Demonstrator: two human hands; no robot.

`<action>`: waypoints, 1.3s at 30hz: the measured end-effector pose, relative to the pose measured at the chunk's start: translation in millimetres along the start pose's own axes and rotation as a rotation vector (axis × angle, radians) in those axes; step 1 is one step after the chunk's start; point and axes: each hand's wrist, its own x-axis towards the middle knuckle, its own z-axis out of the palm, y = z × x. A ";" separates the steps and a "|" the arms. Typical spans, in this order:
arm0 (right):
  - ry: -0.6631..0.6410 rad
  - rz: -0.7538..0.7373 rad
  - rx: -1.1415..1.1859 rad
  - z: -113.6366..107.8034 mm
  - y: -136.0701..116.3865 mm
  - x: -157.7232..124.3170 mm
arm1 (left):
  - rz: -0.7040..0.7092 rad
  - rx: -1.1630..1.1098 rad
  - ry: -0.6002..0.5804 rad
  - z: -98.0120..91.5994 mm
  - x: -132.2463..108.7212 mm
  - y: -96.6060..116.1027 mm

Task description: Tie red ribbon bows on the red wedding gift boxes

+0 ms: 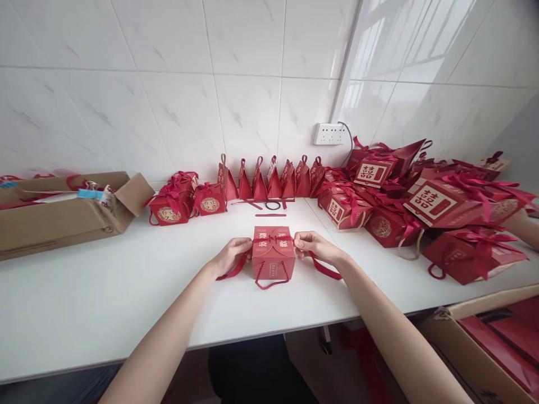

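Observation:
A red gift box (pixel 273 264) with gold lettering stands upright on the white table, its top flaps folded shut. A twisted red cord handle (pixel 269 287) droops down its front. At the box's left side my left hand (pixel 233 255) pinches one end of a red ribbon (pixel 233 272), which trails below the fingers. My right hand (pixel 314 247) pinches the ribbon's other end at the right side, with its tail curving down to the table. Between the two hands the ribbon runs across the top of the box. Some fingertips are hidden beside the box.
Finished-looking red boxes with bows (pixel 379 213) are heaped at the right. Several triangular red boxes (pixel 273 182) line the wall, with ribbon strips before them. A cardboard carton (pixel 63 224) stands left; another (pixel 475 342) sits below the right edge. A person's arm (pixel 524 227) shows far right.

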 end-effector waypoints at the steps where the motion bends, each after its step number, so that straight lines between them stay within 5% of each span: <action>1: 0.021 -0.027 -0.005 1.0 -4.6 -1.9 | -0.004 0.012 -0.003 -0.7 -1.9 1.7; 5: 0.048 -0.187 -0.025 8.0 -34.4 -2.0 | -0.090 0.107 -0.073 -9.7 -7.7 26.0; 12: -0.052 -0.172 -0.108 30.4 -64.8 30.6 | -0.184 0.277 -0.255 -19.4 8.6 93.5; 17: 0.212 -0.220 -0.179 47.4 -45.0 38.5 | -0.306 0.570 -0.429 1.6 14.2 123.2; 21: 0.333 -0.253 -0.342 58.7 -38.1 33.4 | -0.290 0.873 -0.310 23.4 7.3 133.8; 25: 0.319 -0.277 -0.435 63.4 -39.0 30.8 | -0.166 1.000 -0.229 36.2 2.1 132.9; 29: 0.334 -0.297 -0.385 63.4 -34.6 31.2 | -0.142 1.056 -0.225 40.4 -0.4 127.5; 34: 0.376 -0.249 -0.263 62.6 -31.6 30.9 | -0.011 1.117 -0.038 41.7 -4.2 129.2; 39: 0.339 -0.270 -0.352 62.4 -34.7 30.7 | 0.162 0.952 0.033 42.1 -0.1 128.1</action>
